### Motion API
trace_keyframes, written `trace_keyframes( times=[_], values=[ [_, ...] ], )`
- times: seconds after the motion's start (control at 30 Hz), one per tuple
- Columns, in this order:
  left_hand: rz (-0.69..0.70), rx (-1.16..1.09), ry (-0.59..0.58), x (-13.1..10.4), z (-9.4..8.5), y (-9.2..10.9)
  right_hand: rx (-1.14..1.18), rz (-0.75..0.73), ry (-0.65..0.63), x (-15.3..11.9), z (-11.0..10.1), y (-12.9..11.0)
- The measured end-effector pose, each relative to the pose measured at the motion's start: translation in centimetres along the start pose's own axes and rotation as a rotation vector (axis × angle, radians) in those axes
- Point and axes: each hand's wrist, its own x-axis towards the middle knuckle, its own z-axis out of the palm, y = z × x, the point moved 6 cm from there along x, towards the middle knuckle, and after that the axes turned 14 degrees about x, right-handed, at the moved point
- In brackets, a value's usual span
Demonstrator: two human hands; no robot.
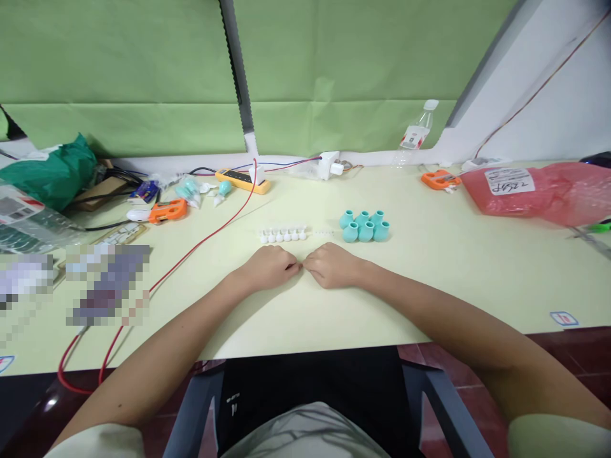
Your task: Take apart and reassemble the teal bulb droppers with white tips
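Note:
My left hand [271, 267] rests on the pale table with its fingers curled closed. Touching or nearly touching it at the fingertips is my right hand [330, 265], also closed. A tiny dark thing shows between the fingertips, too small to name. Just beyond my left hand lies a row of small white round-ended pieces [283, 235]. Tiny white bits [323, 233] lie in a line right of that row. Several turquoise bulb-shaped pieces [365, 230] with open necks stand in two rows beyond my right hand.
At the left are an orange-handled tool [168, 210], a yellow multimeter [242, 180], a green bag [52, 172] and a red cable [203, 242]. A clear bottle [419, 130], another orange tool [441, 180] and a red plastic bag [539, 191] stand or lie at the right.

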Motion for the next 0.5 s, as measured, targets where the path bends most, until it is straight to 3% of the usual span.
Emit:
trace_keyframes(
  times=[0.5],
  values=[
    [-0.026, -0.011, -0.007, 0.03, -0.05, -0.08, 0.057, -0.017, -0.009, -0.07, -0.62, 0.08]
  ],
)
